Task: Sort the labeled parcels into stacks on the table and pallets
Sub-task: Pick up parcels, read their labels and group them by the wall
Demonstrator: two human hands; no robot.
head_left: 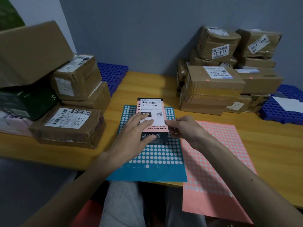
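Parcel [150,105], a small pink-and-black retail carton labelled 070-070-A80, sits flat on teal dotted sheet [157,158] at near middle of table [147,84]. Left hand [136,133] lies across its top, fingers fairly straight, pressing rather than gripping. Right hand [184,128] pinches the near right edge with curled fingers. Looks light and stiff; glossy sides maybe slick, so clamp across the two long sides. Pink dotted sheet [221,153] lies just beside, brown parcel stacks [70,126] on both flanks, blue pallets [113,72] behind.

A pink box [152,108] stands on a teal sheet [155,158], left hand [132,131] atop, right hand [185,128] pinching its side.
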